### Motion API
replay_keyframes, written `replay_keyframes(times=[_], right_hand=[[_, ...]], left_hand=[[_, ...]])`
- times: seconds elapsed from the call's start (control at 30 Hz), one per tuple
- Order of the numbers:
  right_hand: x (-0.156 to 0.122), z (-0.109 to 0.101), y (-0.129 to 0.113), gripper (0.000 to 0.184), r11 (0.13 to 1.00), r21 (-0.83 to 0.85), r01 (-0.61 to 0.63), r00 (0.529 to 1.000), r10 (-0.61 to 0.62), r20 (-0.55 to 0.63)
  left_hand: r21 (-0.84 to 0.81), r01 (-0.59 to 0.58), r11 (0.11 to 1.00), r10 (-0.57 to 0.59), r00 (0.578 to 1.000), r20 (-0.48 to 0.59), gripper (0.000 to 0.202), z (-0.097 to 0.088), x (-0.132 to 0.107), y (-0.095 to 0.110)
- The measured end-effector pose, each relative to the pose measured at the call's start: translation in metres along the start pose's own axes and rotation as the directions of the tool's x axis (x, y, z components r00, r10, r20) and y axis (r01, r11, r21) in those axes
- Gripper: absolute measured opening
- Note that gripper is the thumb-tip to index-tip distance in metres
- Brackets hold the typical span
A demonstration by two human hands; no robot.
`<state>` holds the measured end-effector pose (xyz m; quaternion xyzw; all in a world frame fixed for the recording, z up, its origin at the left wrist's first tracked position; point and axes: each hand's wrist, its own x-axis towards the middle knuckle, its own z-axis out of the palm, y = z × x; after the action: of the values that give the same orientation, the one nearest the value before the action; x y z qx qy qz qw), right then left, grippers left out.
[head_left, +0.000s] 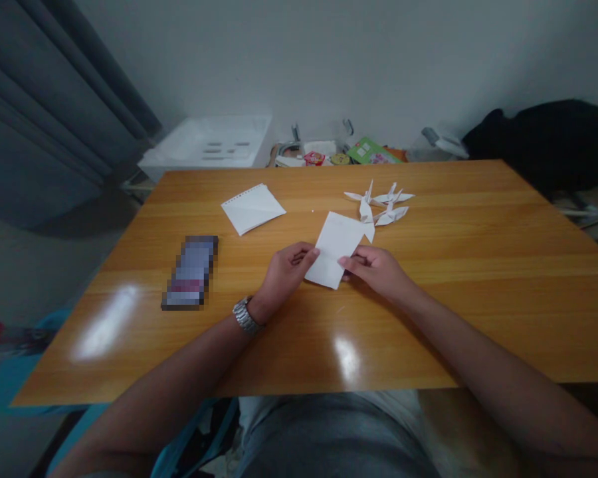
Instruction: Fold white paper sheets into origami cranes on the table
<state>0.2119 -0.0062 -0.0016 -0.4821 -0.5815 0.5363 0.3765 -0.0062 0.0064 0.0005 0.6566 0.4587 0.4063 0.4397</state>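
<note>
A white sheet of paper (337, 248) is held over the middle of the wooden table (478, 279). My left hand (285, 273), with a metal watch on its wrist, pinches the sheet's left edge. My right hand (373, 267) pinches its lower right edge. Just beyond the sheet lie several folded white paper cranes (379, 204).
A small white notepad (252, 208) lies at the back left of the table, and a phone (191, 272) lies at the left. Behind the table are a white box (209, 145), snack packets (329, 157), a green booklet (371, 151) and dark cloth (548, 136). A grey curtain hangs at the left.
</note>
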Motion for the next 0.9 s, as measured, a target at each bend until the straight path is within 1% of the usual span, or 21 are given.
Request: replay_keyframes(times=[0.07, 0.13, 0.27, 0.3, 0.37, 0.4, 0.47, 0.53, 0.67, 0.8, 0.9], right_hand=[[0.0, 0.003, 0.002, 0.047, 0.998, 0.04, -0.047, 0.996, 0.044, 0.073], [0.0, 0.003, 0.003, 0.047, 0.998, 0.048, -0.048, 0.996, 0.044, 0.077], [0.002, -0.005, -0.002, 0.044, 0.997, 0.032, 0.067, 0.996, -0.065, -0.059], [0.003, -0.008, -0.003, 0.043, 0.995, 0.008, 0.098, 0.992, -0.097, -0.084], [0.004, -0.013, -0.005, 0.041, 0.993, -0.018, 0.117, 0.983, -0.119, -0.143], [0.004, -0.015, -0.006, 0.04, 0.992, -0.031, 0.12, 0.982, -0.123, -0.144], [0.002, -0.017, -0.007, 0.036, 0.989, -0.077, 0.123, 0.987, -0.13, -0.096], [0.0, -0.016, -0.009, 0.033, 0.976, -0.167, 0.14, 0.989, -0.146, -0.023], [-0.003, -0.011, -0.01, 0.025, 0.917, -0.358, 0.177, 0.984, -0.167, 0.06], [-0.002, -0.008, -0.009, 0.024, 0.903, -0.398, 0.165, 0.986, -0.137, 0.099], [-0.002, -0.008, -0.009, 0.025, 0.894, -0.412, 0.174, 0.983, -0.136, 0.12]], left_hand=[[0.017, -0.004, 1.0, 0.004, 1.0, -0.026, 0.036, -0.001, 0.0, 0.0], [0.034, 0.0, 0.999, 0.001, 1.0, -0.024, 0.035, -0.002, 0.0, 0.001], [0.131, -0.018, 0.991, 0.015, 1.0, 0.023, 0.034, -0.007, -0.001, 0.002], [0.169, -0.03, 0.985, 0.021, 0.998, 0.052, 0.034, -0.008, -0.002, 0.003], [0.246, -0.063, 0.967, 0.036, 0.993, 0.114, 0.033, -0.009, -0.003, 0.004], [0.284, -0.087, 0.955, 0.047, 0.988, 0.144, 0.032, -0.01, -0.004, 0.005], [0.351, -0.141, 0.926, 0.074, 0.978, 0.197, 0.03, -0.01, -0.005, 0.007], [0.396, -0.188, 0.899, 0.096, 0.966, 0.241, 0.029, -0.009, -0.006, 0.008], [0.421, -0.248, 0.872, 0.128, 0.947, 0.293, 0.027, -0.007, -0.008, 0.009], [0.443, -0.282, 0.851, 0.153, 0.94, 0.304, 0.024, -0.006, -0.007, 0.008], [0.464, -0.315, 0.828, 0.174, 0.931, 0.321, 0.02, -0.006, -0.008, 0.008]])
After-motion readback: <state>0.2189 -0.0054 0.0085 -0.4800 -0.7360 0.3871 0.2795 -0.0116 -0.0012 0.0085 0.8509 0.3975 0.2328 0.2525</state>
